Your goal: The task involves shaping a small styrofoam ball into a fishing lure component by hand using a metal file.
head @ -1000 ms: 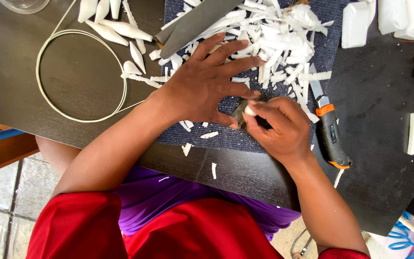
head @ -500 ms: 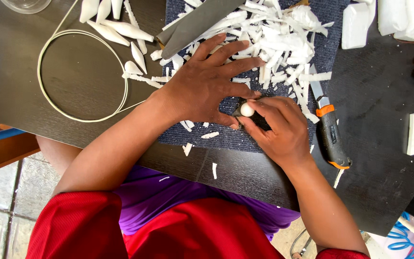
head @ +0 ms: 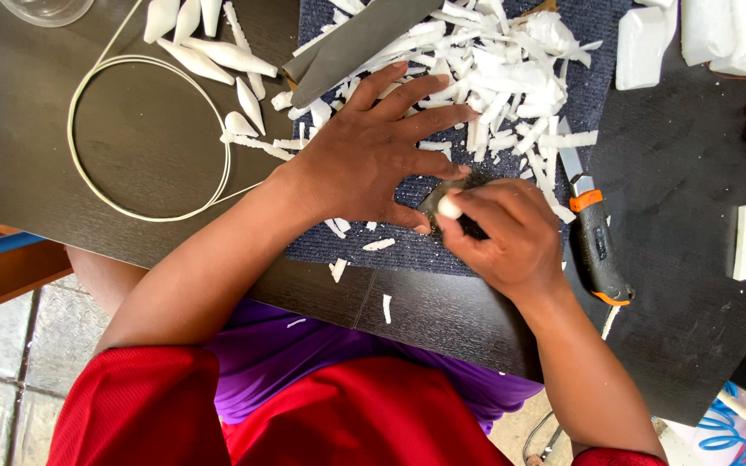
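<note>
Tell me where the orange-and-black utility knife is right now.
In the head view, the utility knife lies on the dark table just right of the right hand, beside the pile of white shavings.

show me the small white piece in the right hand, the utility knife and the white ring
small white piece (head: 449, 206), head view, on its rounded end at the fingertips
utility knife (head: 598, 250), head view, on the black handle
white ring (head: 79, 168), head view, on its left arc
</note>
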